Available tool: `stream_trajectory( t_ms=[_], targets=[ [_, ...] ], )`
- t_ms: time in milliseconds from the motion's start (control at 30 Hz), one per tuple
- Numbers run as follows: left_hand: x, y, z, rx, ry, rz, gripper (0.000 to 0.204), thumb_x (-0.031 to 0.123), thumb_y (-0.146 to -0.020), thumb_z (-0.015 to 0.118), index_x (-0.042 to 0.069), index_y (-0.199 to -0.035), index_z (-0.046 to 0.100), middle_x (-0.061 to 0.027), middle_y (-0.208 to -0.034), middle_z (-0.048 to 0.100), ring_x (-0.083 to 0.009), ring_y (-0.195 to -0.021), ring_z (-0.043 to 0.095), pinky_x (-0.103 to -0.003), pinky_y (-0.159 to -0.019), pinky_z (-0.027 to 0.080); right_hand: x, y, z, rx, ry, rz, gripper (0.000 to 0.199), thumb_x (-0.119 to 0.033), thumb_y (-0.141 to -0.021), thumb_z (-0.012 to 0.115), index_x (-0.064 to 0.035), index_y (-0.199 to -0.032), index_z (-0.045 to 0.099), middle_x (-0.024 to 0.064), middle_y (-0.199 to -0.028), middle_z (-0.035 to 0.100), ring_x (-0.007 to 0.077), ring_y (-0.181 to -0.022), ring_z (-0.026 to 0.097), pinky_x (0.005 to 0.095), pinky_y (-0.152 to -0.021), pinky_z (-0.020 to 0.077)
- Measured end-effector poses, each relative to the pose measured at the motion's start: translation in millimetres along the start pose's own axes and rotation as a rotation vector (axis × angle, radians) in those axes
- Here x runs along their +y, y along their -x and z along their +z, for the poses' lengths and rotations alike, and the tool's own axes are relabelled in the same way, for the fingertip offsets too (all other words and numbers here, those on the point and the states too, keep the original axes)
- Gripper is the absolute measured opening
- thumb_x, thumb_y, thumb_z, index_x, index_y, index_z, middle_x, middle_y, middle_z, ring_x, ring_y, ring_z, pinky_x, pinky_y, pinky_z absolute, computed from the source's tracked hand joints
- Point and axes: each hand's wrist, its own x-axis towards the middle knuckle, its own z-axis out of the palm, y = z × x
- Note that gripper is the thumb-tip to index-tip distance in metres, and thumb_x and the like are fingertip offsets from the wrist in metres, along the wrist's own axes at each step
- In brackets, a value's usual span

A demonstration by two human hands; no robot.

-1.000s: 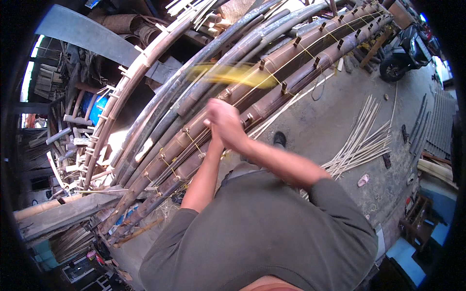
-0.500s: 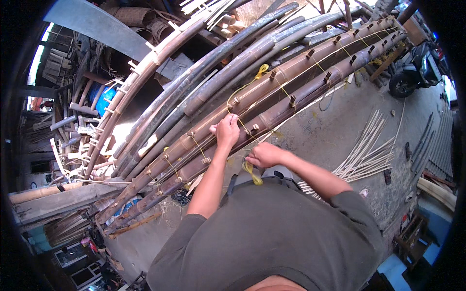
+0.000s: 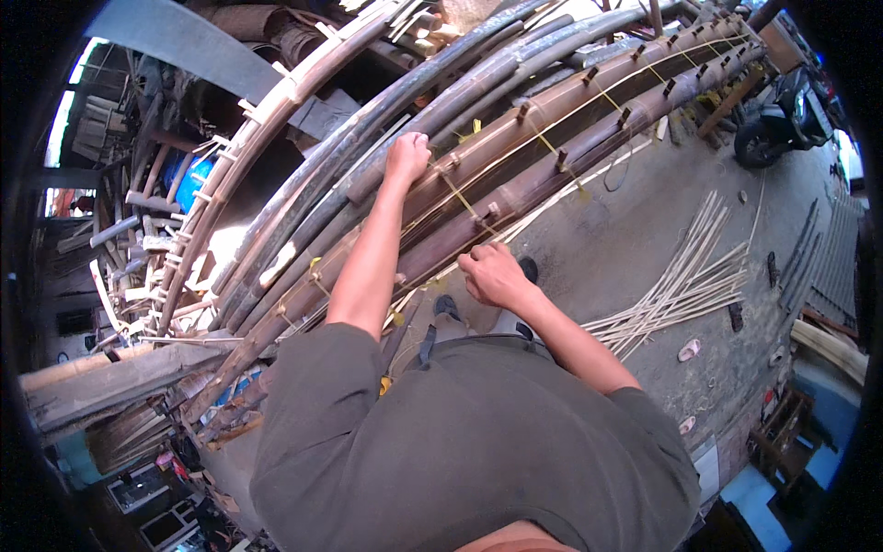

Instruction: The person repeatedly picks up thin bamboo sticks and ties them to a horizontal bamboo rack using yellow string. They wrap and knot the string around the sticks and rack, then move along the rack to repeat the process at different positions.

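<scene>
Two long brown bamboo poles, a far one (image 3: pixel 497 140) and a near one (image 3: pixel 515 213), lie side by side across the view, with short pegs through them. Thin yellow cord (image 3: pixel 457 191) runs from pole to pole around the pegs. My left hand (image 3: pixel 407 158) is closed at the outer side of the far pole, with yellow cord at its fingers. My right hand (image 3: pixel 495 274) is closed just on my side of the near pole, its fingers curled; what they hold, if anything, is hidden.
More bamboo poles (image 3: pixel 460 87) lie beyond, beside a curved pegged piece (image 3: pixel 244 147). Pale thin sticks (image 3: pixel 685 276) are piled on the concrete floor at the right. A motorbike (image 3: pixel 782 120) stands at the far right, and a sandal (image 3: pixel 689 350) lies nearer.
My left hand has moved up and outward past the far pole. My right hand has shifted slightly right and up, and the yellow cord bundle no longer hangs beneath it.
</scene>
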Motion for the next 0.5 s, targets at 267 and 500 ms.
stream_trajectory(
  t_ms=[267, 500],
  targets=[
    [-120, 192, -85, -0.324, 0.019, 0.024, 0.03, 0.029, -0.093, 0.057, 0.004, -0.108, 0.065, -0.0245, -0.101, 0.069, -0.0412, -0.101, 0.065, -0.046, -0.084, 0.05, -112, -18, 78, -0.059, -1.797, 0.726, 0.022, -0.027, -0.099, 0.053, -0.0075, -0.102, 0.062, 0.0055, -0.097, 0.063, 0.0154, -0.099, 0.058, 0.0337, -0.085, 0.0475],
    [-142, 228, -27, 0.152, 0.091, 0.276, 0.036, 0.031, -0.093, 0.053, 0.008, -0.12, 0.058, -0.0199, -0.114, 0.065, -0.0384, -0.107, 0.06, -0.052, -0.092, 0.04, -182, -160, 45, 0.364, -0.504, 0.156, 0.041, -0.033, -0.099, 0.041, -0.0012, -0.088, 0.065, 0.0148, -0.093, 0.067, 0.0303, -0.098, 0.062, 0.0378, -0.085, 0.046]
  ],
)
